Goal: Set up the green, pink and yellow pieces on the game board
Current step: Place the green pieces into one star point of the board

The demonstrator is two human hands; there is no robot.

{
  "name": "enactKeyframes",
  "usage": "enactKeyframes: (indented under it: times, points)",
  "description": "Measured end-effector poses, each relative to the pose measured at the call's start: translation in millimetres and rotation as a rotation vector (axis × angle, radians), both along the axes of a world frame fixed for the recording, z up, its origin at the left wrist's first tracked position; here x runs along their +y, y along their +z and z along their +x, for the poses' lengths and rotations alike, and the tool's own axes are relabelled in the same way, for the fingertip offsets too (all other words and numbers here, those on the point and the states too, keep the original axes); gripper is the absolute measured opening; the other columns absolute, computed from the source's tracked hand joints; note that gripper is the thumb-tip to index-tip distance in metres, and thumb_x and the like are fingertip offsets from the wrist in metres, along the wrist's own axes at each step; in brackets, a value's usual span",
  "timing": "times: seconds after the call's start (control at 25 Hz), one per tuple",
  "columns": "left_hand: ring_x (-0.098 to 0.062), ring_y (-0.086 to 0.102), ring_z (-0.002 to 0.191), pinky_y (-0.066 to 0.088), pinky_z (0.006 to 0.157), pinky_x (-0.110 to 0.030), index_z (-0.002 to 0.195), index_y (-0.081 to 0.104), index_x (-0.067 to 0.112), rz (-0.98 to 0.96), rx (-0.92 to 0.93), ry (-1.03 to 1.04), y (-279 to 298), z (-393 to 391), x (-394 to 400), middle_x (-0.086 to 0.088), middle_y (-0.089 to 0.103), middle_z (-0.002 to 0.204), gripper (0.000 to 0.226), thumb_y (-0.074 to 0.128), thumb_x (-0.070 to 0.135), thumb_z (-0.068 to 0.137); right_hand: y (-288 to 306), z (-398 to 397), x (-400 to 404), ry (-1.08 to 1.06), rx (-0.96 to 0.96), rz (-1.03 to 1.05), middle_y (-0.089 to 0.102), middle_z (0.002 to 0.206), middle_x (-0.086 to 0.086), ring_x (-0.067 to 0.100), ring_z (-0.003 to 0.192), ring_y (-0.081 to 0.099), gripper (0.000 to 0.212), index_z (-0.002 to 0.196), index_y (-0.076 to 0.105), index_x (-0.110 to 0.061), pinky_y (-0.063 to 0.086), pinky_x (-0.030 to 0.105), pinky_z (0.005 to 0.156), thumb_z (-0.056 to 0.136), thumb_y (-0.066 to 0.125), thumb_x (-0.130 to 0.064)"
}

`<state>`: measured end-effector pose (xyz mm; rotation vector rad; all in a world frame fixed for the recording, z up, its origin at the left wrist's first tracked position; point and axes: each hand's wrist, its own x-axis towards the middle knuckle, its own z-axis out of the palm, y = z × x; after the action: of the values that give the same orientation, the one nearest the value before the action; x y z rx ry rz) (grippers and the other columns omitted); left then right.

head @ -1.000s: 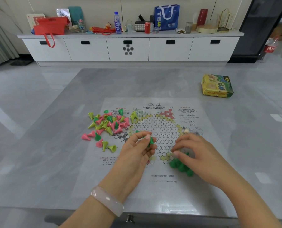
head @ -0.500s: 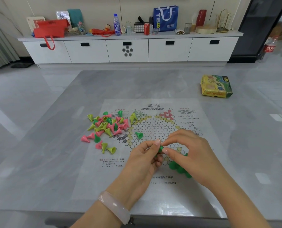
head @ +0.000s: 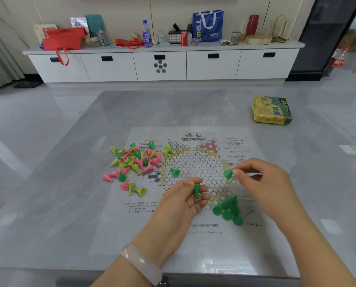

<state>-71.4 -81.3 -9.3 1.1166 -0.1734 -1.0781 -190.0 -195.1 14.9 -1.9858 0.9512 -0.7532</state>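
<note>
Both hands are pinching green pieces: right hand [head: 262,179] is carrying one [head: 228,174] above the game board [head: 193,162], left hand [head: 181,201] is holding a spare [head: 196,189]. Green setup is underway; next, seating it beside the green cluster [head: 229,210].

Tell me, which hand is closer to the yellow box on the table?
Right. The right hand is below and left of the yellow box, pinching a green piece; the left hand lies further left.

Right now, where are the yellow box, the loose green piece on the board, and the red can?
yellow box [head: 272,110], head view, its top face.
loose green piece [head: 174,172], head view, its cone body.
red can [head: 184,38], head view, its side.
</note>
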Motion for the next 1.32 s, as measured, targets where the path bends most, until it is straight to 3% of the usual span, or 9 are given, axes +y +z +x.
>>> enactKeyframes:
  times: [0.32, 1.32]
  points:
    - [-0.018, 0.062, 0.067, 0.055, 0.063, -0.024, 0.089, 0.060, 0.006, 0.018, 0.004, 0.019, 2, 0, 1, -0.010, 0.065, 0.075, 0.021, 0.040, 0.006, 0.093, -21, 2, -8, -0.042, 0.268, 0.068, 0.065, 0.079, -0.008, 0.001, 0.074, 0.055, 0.009, 0.076, 0.069, -0.018, 0.036, 0.012, 0.059, 0.081, 0.063, -0.015]
    - [-0.016, 0.062, 0.065, 0.054, 0.061, -0.023, 0.089, 0.061, 0.006, 0.027, 0.031, 0.025, 5, 1, 3, -0.009, 0.065, 0.073, 0.020, 0.041, 0.007, 0.093, -17, 0, -5, -0.002, 0.289, 0.055, 0.063, 0.078, -0.008, 0.003, 0.073, 0.055, 0.014, 0.070, 0.065, -0.021, 0.038, 0.016, 0.058, 0.083, 0.061, -0.019]
